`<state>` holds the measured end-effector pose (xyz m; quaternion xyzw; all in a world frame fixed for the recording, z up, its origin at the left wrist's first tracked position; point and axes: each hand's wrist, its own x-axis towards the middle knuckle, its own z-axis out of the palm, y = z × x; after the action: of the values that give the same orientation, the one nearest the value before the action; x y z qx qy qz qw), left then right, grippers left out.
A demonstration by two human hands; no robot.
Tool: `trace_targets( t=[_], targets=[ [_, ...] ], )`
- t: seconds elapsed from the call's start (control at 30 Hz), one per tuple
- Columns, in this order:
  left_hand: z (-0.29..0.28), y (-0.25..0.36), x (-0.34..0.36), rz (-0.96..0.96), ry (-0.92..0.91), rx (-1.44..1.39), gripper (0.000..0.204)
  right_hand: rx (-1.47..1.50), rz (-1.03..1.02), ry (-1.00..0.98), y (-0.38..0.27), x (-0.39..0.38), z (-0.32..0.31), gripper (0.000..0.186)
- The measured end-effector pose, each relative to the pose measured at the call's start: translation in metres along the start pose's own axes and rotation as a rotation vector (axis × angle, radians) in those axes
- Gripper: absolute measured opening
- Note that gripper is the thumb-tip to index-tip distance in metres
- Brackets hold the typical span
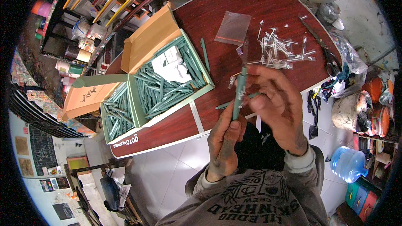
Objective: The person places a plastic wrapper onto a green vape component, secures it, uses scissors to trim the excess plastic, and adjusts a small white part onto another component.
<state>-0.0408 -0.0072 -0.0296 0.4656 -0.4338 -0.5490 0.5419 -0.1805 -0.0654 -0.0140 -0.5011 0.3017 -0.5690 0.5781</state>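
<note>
Upright in front of me stands a dark green pen (pixel 240 90), its lower end gripped between the thumb and fingers of my left hand (pixel 225 144). A clear plastic sleeve seems to surround its upper part. My right hand (pixel 278 106) is beside the pen, fingers curved and thumb apart, with a fingertip close to the pen's top; whether it touches is unclear. Behind the hands another green pen (pixel 222 106) lies on the table, partly hidden. A cardboard box (pixel 183 98) at the left holds many green pens, with a crumpled white packet (pixel 171 65) on top.
A small pile of white sticks in clear wrappers (pixel 278 48) lies on the dark red table (pixel 197 6), near a flat clear bag (pixel 233 28). One loose pen (pixel 204 55) is beside the box. Scissors (pixel 331 60) rest at the right edge. A blue water jug (pixel 348 164) stands beyond.
</note>
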Motion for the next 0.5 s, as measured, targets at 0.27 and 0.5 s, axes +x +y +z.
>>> trace_targets(
  t=[0.27, 0.5],
  targets=[
    [-0.017, 0.007, -0.008, 0.101, -0.138, 0.082, 0.052, -0.144, 0.014, -0.017, -0.021, 0.006, 0.0, 0.015],
    [-0.012, 0.012, -0.005, -0.033, -0.061, -0.003, 0.058, -0.336, -0.155, -0.014, -0.006, 0.006, -0.006, 0.025]
  ],
)
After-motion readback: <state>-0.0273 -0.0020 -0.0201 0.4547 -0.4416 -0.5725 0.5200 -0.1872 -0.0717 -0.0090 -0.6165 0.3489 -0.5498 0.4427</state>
